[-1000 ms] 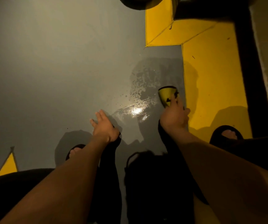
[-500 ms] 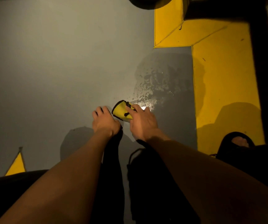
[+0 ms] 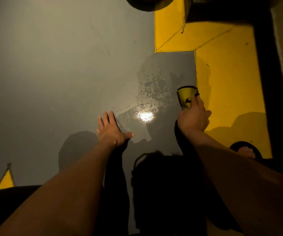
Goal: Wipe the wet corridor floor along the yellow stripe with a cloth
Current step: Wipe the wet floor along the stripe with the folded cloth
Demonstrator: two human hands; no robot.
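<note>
I am low down over the gray floor. My right hand presses a yellow cloth down on the floor. My fingers lie over the near end of the cloth and I think they are bent a little to keep hold of it, but I cannot see the fingertips well. The cloth sits right of the middle of the frame, just beside the edge of the yellow stripe. Its far end sticks out past my fingers toward the top of the frame.

My left hand lies flat on the floor, fingers straight and spread. It holds nothing. It just props me up.

The wet patch is the thing to watch. It lies to the left of the cloth, between my two hands, with a bright shiny spot near its lower edge. Drops and smears go up from there toward the corner of the stripe. The stripe runs up and down the right side of the frame, so its long way goes away from me.

My right hand is the near one to the stripe. I think the next wipe should go left over the wet part, or up along the stripe edge.
</note>
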